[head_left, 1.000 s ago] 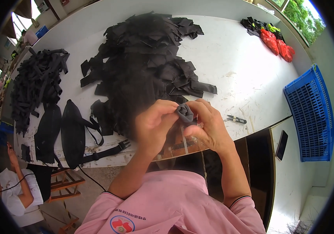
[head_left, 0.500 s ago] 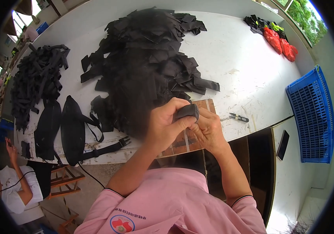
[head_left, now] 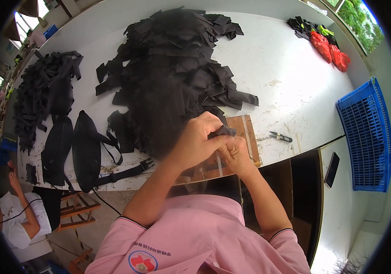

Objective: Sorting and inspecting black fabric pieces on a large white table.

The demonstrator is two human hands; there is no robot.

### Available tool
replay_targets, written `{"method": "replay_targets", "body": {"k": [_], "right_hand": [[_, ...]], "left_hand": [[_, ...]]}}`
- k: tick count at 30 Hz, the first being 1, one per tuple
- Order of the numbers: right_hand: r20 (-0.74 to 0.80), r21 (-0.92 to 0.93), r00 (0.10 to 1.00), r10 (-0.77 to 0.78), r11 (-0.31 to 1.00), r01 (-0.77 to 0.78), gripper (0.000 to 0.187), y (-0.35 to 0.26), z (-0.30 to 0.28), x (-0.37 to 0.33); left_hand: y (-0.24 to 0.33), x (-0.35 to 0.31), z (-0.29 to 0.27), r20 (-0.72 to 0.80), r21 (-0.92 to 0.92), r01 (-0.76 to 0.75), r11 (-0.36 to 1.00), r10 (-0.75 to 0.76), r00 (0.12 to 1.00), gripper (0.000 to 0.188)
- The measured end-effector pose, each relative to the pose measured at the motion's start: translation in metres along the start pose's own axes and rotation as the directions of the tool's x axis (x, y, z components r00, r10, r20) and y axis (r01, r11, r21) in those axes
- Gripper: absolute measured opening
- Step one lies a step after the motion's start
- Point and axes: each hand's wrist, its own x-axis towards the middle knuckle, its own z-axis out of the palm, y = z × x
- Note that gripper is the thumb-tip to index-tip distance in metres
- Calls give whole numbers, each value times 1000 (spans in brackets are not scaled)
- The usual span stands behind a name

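- The left hand [head_left: 198, 139] is grasping a dark cloth [head_left: 223, 131], its fingers closing around the piece from the left.
- The right hand [head_left: 236, 155] is meeting it from the right, its fingers bending in tightly at the cloth's near side and gripping there; the fingertips are largely hiding from view.
- The cloth is showing only in part between the two hands, which are touching each other above the table's near edge.
- Beneath the hands, a wooden board [head_left: 251, 145] is lying at the near edge of the table [head_left: 277, 59].
- A large heap [head_left: 168, 68] of black cloth pieces is stretching from just beyond the hands toward the table's far edge.
- A smaller pile [head_left: 34, 102] of dark strips is lying by the table's left edge.
- Two black pouches [head_left: 86, 153] are lying side by side near the near left corner, and a strap [head_left: 124, 176] with a buckle is running along the near edge beside them.
- Snips [head_left: 281, 137] are lying right of the board, near the table's near edge.
- Two red bags [head_left: 321, 46] are resting near the far right corner.
- A blue basket [head_left: 367, 141] is standing beside the table's right edge, and a phone [head_left: 331, 170] is lying near it.
- A co-worker [head_left: 19, 214] in white is sitting beyond the table's near left corner.
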Motion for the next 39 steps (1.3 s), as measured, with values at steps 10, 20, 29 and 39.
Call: {"method": "replay_targets", "body": {"k": [10, 20, 29, 39], "right_hand": [[77, -266, 997, -12, 963, 32, 26, -51, -31, 28], [72, -256, 997, -14, 966, 33, 32, -44, -22, 19], [57, -136, 998, 9, 991, -1, 35, -57, -32, 35], [-379, 449, 714, 589, 791, -415, 44, -25, -55, -112]], "left_hand": [[20, -16, 1, -355, -592, -203, 780, -25, 935, 16], [4, -20, -5, -387, -643, -164, 748, -133, 912, 14], [-12, -19, -12, -461, -420, -82, 904, -134, 877, 15], [-73, -3, -27, -566, 673, 427, 604, 49, 823, 42]]}}
